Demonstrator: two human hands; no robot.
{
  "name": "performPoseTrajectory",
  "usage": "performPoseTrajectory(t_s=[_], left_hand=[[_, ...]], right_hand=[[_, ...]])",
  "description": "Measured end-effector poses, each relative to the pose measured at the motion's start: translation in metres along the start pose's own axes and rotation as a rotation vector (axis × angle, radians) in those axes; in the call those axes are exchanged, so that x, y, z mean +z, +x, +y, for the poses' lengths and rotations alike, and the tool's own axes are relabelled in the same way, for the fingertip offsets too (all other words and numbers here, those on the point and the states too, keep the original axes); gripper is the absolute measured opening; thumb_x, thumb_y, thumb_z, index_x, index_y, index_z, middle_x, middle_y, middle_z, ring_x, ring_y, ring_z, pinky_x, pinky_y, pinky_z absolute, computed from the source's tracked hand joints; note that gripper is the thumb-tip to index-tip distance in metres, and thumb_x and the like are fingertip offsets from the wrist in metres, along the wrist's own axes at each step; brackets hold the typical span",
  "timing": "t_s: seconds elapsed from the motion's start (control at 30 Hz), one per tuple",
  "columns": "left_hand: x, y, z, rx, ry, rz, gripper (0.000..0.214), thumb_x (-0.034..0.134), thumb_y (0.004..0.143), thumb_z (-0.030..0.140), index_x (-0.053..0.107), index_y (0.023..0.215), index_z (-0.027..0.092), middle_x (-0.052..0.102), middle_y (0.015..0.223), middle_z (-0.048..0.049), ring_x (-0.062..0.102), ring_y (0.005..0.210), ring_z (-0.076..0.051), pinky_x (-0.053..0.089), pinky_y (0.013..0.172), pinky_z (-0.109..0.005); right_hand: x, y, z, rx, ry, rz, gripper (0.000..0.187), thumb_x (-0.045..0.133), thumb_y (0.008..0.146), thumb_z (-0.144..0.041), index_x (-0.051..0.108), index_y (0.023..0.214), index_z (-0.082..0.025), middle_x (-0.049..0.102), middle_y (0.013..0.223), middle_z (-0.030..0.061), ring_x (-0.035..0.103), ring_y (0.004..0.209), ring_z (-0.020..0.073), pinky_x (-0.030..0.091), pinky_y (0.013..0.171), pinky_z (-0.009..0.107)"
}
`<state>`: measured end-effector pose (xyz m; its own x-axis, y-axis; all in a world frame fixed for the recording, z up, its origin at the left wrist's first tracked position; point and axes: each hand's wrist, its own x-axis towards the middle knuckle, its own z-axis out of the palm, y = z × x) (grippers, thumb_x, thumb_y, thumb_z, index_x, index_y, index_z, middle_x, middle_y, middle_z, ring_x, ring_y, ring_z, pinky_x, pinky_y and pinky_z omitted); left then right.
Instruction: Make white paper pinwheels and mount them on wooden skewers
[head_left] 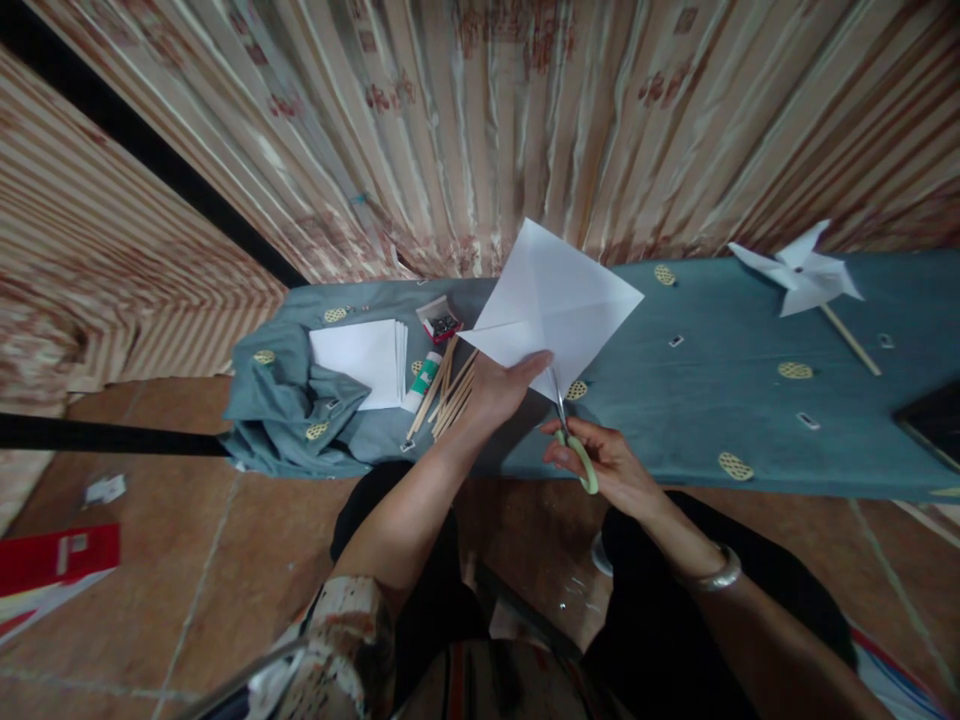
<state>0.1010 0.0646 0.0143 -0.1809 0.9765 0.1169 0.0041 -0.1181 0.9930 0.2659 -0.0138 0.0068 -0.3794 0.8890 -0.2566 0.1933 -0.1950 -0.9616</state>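
Observation:
A square sheet of white paper (574,285) with crossing creases is pinched in my left hand (501,388), thumb on top near its lower corner. One slit runs in from its left corner, so the edge there is parted. My right hand (600,458) grips the pale green handles of a pair of scissors (577,462). Their blades lie at the paper's bottom corner, close to my left thumb. How far the blades are spread is hard to make out.
Left on the cloth-covered table (705,380) lie stacked white paper (360,355), a glue stick (422,382), wooden sticks (450,392) and a small red box of metal pieces (439,320). A paper pinwheel (802,270) on a stick lies right, near a dark object (934,420). Curtains hang behind.

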Motion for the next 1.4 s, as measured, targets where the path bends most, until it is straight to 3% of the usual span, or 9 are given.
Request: performPoseTrajectory(t_s=[0.3,0.8,1.0,1.2,1.4], left_hand=[[0.001,0.0,0.005,-0.032,-0.015,0.023,0.054,0.079,0.069,0.027,0.059,0.118,0.016,0.074,0.094,-0.0071,0.07,0.097,-0.025,0.055,0.094,-0.042],[-0.003,0.0,0.001,0.024,0.012,0.015,0.047,0.079,0.07,0.036,0.065,0.111,0.017,0.075,0.092,-0.0064,0.07,0.099,-0.025,0.053,0.098,-0.042],[-0.003,-0.001,0.002,-0.001,0.008,0.02,0.041,0.077,0.071,0.034,0.066,0.107,0.018,0.075,0.098,-0.0078,0.07,0.1,-0.025,0.054,0.094,-0.041],[-0.006,0.0,0.002,-0.023,0.024,-0.024,0.036,0.073,0.071,0.033,0.067,0.102,0.017,0.075,0.093,-0.007,0.072,0.085,-0.023,0.058,0.081,-0.037],[-0.006,0.001,0.004,-0.058,0.045,-0.014,0.031,0.072,0.067,0.031,0.066,0.094,0.017,0.075,0.087,-0.0059,0.071,0.087,-0.025,0.057,0.083,-0.039]], right_hand=[[0.003,0.0,0.0,-0.019,0.035,0.029,0.04,0.074,0.074,-0.053,0.066,0.095,-0.02,0.066,0.072,0.0004,0.06,0.066,0.0155,0.049,0.064,0.028],[0.008,0.002,0.0,0.1,0.184,0.075,0.048,0.082,0.061,-0.056,0.069,0.09,-0.02,0.058,0.062,-0.004,0.06,0.06,0.0141,0.052,0.059,0.028],[0.009,0.002,-0.001,0.097,0.202,0.087,0.048,0.081,0.061,-0.057,0.067,0.089,-0.02,0.059,0.059,-0.0044,0.059,0.054,0.0139,0.053,0.055,0.029],[0.009,0.003,0.002,0.099,0.194,0.092,0.048,0.082,0.06,-0.056,0.068,0.089,-0.021,0.061,0.062,-0.0037,0.059,0.056,0.0135,0.052,0.055,0.028],[0.01,0.003,0.002,0.085,0.212,0.1,0.048,0.082,0.061,-0.055,0.067,0.089,-0.02,0.061,0.061,-0.0043,0.058,0.055,0.0125,0.051,0.055,0.027]])
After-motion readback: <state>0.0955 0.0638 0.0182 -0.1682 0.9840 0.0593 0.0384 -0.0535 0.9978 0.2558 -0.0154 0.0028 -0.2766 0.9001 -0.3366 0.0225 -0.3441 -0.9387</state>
